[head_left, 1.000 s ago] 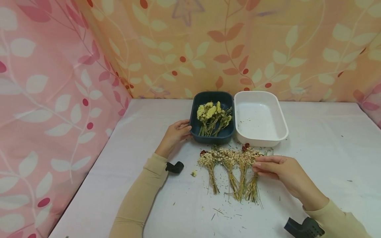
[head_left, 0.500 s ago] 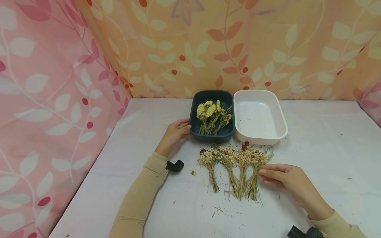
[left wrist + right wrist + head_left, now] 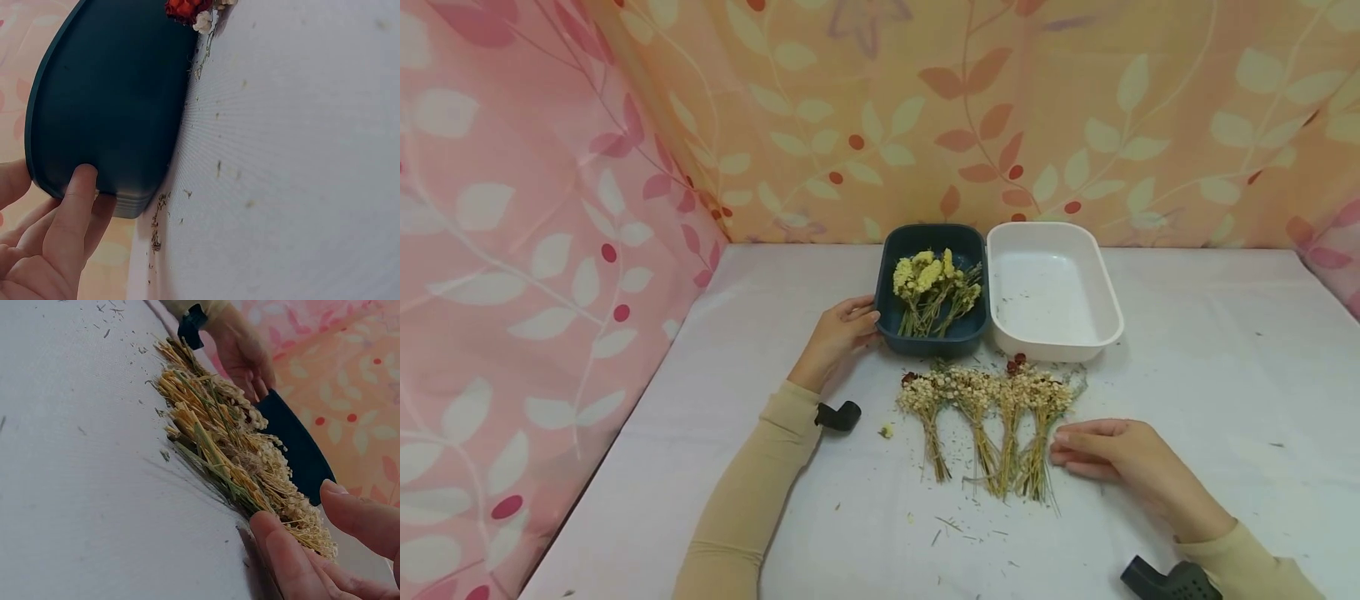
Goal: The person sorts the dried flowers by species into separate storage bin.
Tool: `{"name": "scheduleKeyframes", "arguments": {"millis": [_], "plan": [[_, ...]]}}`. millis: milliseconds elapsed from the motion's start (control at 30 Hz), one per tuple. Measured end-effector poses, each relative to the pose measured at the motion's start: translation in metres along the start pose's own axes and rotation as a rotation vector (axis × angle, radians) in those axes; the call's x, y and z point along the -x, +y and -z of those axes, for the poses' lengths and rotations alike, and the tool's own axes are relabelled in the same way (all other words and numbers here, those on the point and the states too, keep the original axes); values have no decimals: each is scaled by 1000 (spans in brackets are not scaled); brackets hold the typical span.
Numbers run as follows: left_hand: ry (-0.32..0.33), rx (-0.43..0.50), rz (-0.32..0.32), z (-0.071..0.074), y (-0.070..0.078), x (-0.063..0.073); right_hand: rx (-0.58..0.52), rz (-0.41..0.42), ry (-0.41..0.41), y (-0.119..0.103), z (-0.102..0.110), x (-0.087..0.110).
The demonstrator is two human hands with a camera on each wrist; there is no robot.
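Observation:
In the head view, my left hand (image 3: 837, 337) touches the left side of a dark blue plastic tub (image 3: 934, 343). The left wrist view shows a fingertip (image 3: 84, 175) against the tub's outer wall, other fingers around its corner. Bunches of yellow dried flowers (image 3: 925, 279) lie inside. In front, several small bundles of cream dried flowers (image 3: 973, 400) lie side by side, stems toward me. My right hand (image 3: 1131, 462) is beside the stems of the rightmost bundle (image 3: 1041, 425), thumb (image 3: 350, 509) apart from the fingers and nothing between them.
A white tub (image 3: 1060, 348) with a few crumbs in it stands against the blue one's right side. Stem bits (image 3: 950, 525) and a small yellow flower head (image 3: 887, 431) are scattered on the white tabletop. Patterned cloth (image 3: 820, 125) hangs behind and at the left.
My right hand has drawn back from the rightmost bundle's flower heads toward me, down alongside its stems. The left hand stays against the blue tub.

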State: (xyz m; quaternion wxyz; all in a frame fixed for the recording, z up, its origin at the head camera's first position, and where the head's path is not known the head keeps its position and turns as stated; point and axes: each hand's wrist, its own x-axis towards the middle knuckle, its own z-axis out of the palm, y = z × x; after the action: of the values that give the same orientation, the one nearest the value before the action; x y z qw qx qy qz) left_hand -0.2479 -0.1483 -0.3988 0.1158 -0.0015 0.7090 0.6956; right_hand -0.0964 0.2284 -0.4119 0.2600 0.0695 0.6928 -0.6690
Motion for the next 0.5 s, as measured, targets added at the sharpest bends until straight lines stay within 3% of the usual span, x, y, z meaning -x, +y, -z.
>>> {"name": "scheduleKeyframes", "arguments": {"millis": [100, 333, 500], "plan": [[0, -8, -2, 1, 1, 0, -11, 10, -33, 3, 0, -2], [1, -15, 4, 1, 2, 0, -8, 2, 15, 7, -10, -3], [1, -10, 8, 0, 1, 0, -50, 25, -11, 10, -13, -3]]}}
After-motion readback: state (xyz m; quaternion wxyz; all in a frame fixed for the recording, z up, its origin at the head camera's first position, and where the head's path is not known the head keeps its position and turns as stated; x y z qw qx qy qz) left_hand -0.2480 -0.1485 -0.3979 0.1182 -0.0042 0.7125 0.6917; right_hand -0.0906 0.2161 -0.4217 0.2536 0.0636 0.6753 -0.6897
